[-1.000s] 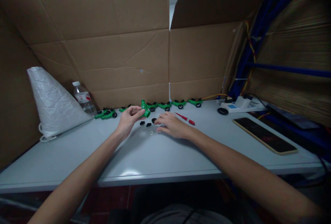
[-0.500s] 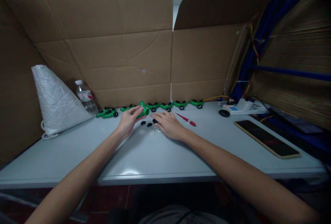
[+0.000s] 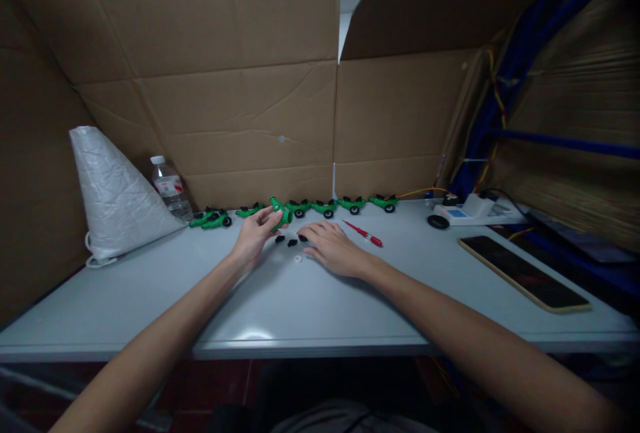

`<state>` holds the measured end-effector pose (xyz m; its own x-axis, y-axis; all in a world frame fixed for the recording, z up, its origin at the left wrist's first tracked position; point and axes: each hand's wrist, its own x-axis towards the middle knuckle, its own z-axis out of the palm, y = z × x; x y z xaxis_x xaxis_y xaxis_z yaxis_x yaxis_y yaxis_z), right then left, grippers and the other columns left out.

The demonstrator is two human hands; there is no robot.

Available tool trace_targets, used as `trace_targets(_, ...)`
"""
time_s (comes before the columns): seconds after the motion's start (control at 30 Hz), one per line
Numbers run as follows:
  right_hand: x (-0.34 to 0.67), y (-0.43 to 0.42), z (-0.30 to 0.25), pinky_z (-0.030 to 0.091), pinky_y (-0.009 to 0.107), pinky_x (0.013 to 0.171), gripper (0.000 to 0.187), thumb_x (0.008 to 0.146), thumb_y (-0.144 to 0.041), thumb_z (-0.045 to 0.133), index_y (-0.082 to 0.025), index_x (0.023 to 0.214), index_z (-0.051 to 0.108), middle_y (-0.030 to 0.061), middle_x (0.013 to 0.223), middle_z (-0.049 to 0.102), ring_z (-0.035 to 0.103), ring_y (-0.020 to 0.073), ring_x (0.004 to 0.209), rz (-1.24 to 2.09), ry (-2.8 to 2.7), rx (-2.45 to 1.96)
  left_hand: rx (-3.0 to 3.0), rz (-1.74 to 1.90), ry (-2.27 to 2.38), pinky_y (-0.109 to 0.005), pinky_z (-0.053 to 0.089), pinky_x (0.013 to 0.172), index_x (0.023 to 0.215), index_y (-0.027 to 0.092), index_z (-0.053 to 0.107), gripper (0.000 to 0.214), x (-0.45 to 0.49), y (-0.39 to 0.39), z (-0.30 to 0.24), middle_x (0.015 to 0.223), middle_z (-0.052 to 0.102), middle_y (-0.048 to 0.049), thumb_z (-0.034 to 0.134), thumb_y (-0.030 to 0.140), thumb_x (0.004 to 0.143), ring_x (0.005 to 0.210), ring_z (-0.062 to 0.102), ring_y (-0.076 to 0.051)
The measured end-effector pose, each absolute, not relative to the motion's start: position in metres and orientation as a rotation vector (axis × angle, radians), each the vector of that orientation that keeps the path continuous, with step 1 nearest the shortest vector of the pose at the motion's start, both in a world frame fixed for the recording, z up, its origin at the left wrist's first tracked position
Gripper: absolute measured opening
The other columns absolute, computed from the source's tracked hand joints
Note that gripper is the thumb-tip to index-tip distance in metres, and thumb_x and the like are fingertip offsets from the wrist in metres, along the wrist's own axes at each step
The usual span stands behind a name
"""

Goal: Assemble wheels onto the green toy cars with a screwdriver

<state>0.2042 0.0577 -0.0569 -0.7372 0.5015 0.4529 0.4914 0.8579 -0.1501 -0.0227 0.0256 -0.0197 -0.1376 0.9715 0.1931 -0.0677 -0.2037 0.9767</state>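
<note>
Hands apart, both near frame centre. Left hand (image 3: 251, 240) is clamped on a green plastic tube-shaped fitting (image 3: 283, 216), fingers and thumb around its left side, fitting held up off the table, one end pointing up and left, the wider end to the lower right. Right hand (image 3: 334, 246) is palm down just right of it, fingers bent over a small black round piece (image 3: 303, 238); cannot tell whether it is gripped or only touched.

Between and below the hands, centre of frame: two small black plastic parts (image 3: 293, 242), near each other, and a thin white ring (image 3: 298, 259) just beneath them. All lie on the pale grey smooth-topped table (image 3: 310, 316).

Right of the right hand: red-handled slim screwdriver (image 3: 371, 238), lying diagonally, tip to the upper left. Behind the hands, a row of green fittings with black parts (image 3: 354, 206) runs along the base of the brown cardboard wall (image 3: 215, 110); one sits partly behind the left hand, two lie together further left. Mid-left of frame: clear plastic bottle with white cap (image 3: 173, 194), beside a white cone-shaped wrapped bundle (image 3: 117, 203). Right of frame: dark-screened phone (image 3: 525, 274), lying flat.
</note>
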Motion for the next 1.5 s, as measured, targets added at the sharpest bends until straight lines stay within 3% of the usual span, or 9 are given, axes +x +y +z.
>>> trace_targets(0.2, 0.214, 0.052, -0.042, 0.042, 0.042, 0.095, 0.019, 0.102, -0.032, 0.065, -0.02, 0.115, 0.068, 0.0109, 0.115, 0.067, 0.053, 0.028, 0.109, -0.031, -2.625, -0.653, 1.283, 1.546, 1.113, -0.028, 0.052, 0.074, 0.104, 0.015, 0.069, 0.047, -0.023, 0.028, -0.018, 0.102, 0.073, -0.0072, 0.089, 0.048, 0.076, 0.091, 0.074, -0.021)
trace_targets(0.43, 0.222, 0.059, -0.042, 0.037, 0.038, 0.089, 0.015, 0.103, -0.024, 0.061, -0.022, 0.111, 0.074, 0.0092, 0.11, 0.069, 0.053, 0.0273, 0.106, -0.065, -2.751, -0.62, 1.247, 1.616, 1.063, -0.03, 0.053, 0.074, 0.106, 0.016, 0.063, 0.05, -0.018, 0.033, -0.02, 0.095, 0.072, -0.0054, 0.089, 0.046, 0.075, 0.088, 0.073, -0.021)
trace_targets(0.6, 0.222, 0.057, -0.042, 0.037, 0.037, 0.086, 0.006, 0.1, -0.023, 0.066, -0.021, 0.105, 0.069, 0.0086, 0.108, 0.068, 0.054, 0.0271, 0.104, -0.077, -2.699, -0.619, 1.23, 1.598, 1.057, -0.031, 0.054, 0.073, 0.109, 0.016, 0.062, 0.053, -0.016, 0.031, -0.021, 0.093, 0.074, -0.0054, 0.09, 0.045, 0.075, 0.085, 0.073, -0.02)
trace_targets(0.8, 0.218, 0.049, -0.036, 0.041, 0.035, 0.084, 0.008, 0.099, -0.015, 0.062, -0.022, 0.099, 0.059, 0.0061, 0.099, 0.066, 0.057, 0.0242, 0.095, 0.068, -2.561, -0.569, 1.223, 1.578, 1.077, -0.03, 0.054, 0.069, 0.109, 0.015, 0.063, 0.053, -0.017, 0.031, -0.021, 0.097, 0.074, -0.0074, 0.09, 0.047, 0.075, 0.084, 0.073, -0.02)
trace_targets(1.0, 0.217, 0.057, -0.036, 0.041, 0.032, 0.075, 0.005, 0.104, -0.023, 0.057, -0.023, 0.1, 0.055, 0.0027, 0.093, 0.063, 0.058, 0.0195, 0.083, 0.285, -2.24, -0.62, 1.163, 1.526, 1.049, -0.025, 0.054, 0.066, 0.103, 0.015, 0.065, 0.047, -0.015, 0.027, -0.02, 0.096, 0.07, -0.0048, 0.091, 0.043, 0.075, 0.084, 0.073, -0.017)
trace_targets(1.23, 0.217, 0.065, -0.037, 0.041, 0.033, 0.078, 0.016, 0.1, -0.03, 0.066, -0.023, 0.092, 0.055, 0.0024, 0.092, 0.06, 0.056, 0.0203, 0.086, 0.264, -2.042, -0.582, 1.14, 1.445, 0.984, -0.019, 0.047, 0.049, 0.1, 0.014, 0.066, 0.042, -0.012, 0.024, -0.022, 0.096, 0.072, -0.0085, 0.089, 0.042, 0.079, 0.071, 0.069, -0.013)
trace_targets(1.5, 0.215, 0.07, -0.044, 0.044, 0.035, 0.08, 0.012, 0.103, -0.032, 0.06, -0.024, 0.095, 0.058, 0.0029, 0.092, 0.063, 0.057, 0.0214, 0.087, 0.315, -1.921, -0.66, 1.073, 1.431, 0.97, -0.014, 0.038, 0.043, 0.096, 0.014, 0.062, 0.04, -0.02, 0.024, -0.015, 0.091, 0.073, -0.0082, 0.085, 0.045, 0.084, 0.058, 0.057, -0.006)
